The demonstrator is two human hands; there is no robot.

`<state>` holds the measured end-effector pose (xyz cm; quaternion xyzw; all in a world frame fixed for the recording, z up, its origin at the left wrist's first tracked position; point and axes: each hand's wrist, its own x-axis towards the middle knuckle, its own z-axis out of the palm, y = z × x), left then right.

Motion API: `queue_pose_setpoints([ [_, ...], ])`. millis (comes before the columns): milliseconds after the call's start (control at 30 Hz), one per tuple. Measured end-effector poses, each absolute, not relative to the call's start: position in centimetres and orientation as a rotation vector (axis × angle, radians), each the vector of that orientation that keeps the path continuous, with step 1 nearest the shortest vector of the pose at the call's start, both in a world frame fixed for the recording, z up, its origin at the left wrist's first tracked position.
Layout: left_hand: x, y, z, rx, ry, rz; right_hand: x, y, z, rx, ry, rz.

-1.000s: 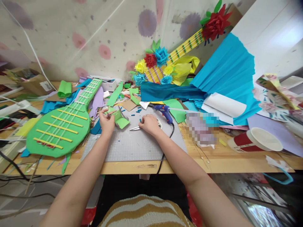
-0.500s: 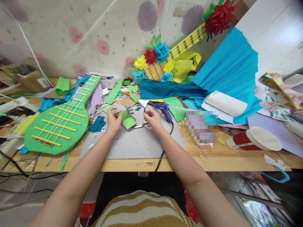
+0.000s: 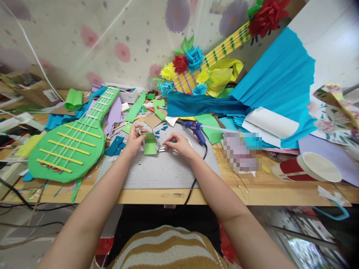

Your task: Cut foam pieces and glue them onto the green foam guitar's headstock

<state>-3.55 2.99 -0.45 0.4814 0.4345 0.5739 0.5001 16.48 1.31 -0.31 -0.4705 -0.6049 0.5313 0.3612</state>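
Observation:
My left hand (image 3: 135, 141) is closed on the left side of a small folded green paper piece (image 3: 150, 144) with curled pale purple edges, holding it just over the grey cutting mat (image 3: 168, 175). To its right, my right hand (image 3: 178, 144) has its fingertips pinched together. What they hold, if anything, is too small to make out. Metal scissors (image 3: 163, 149) show partly below those fingers, and the hand hides the rest. Short blue paper strips (image 3: 162, 127) lie scattered on the mat behind the green piece. Dark teal paper scraps (image 3: 115, 145) lie left of my left hand.
A blue glue gun (image 3: 195, 130) lies behind my right hand, its black cord (image 3: 195, 175) running over the front edge. A green paper lute (image 3: 67, 149) is on the left, a paper cup (image 3: 307, 167) on the right. A flowered yellow paper guitar (image 3: 224, 50) leans at the back.
The green piece has turned in my left hand and its purple edges now show. My right hand has lowered and moved toward it; the small blue strip at its fingertips no longer shows clearly.

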Motion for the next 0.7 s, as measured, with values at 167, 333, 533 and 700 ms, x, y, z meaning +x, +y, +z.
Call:
queue_pose_setpoints([
  [167,-3.5,3.8,-0.7,1.206,1.018,1.317,15.9,1.0,-0.3,-1.417,-1.965,0.873],
  [333,-3.4,4.9,-0.3,1.266,0.988,1.238,15.4,0.4,0.6,-1.513,-2.139,0.690],
  [533,-4.1,6.1,0.4,1.418,1.104,1.141,14.6,0.0,0.3,-1.625,-2.178,0.423],
  [700,-6.0,5.2,1.8,1.563,1.281,1.272,14.4,0.0,0.2,-1.649,-2.279,0.326],
])
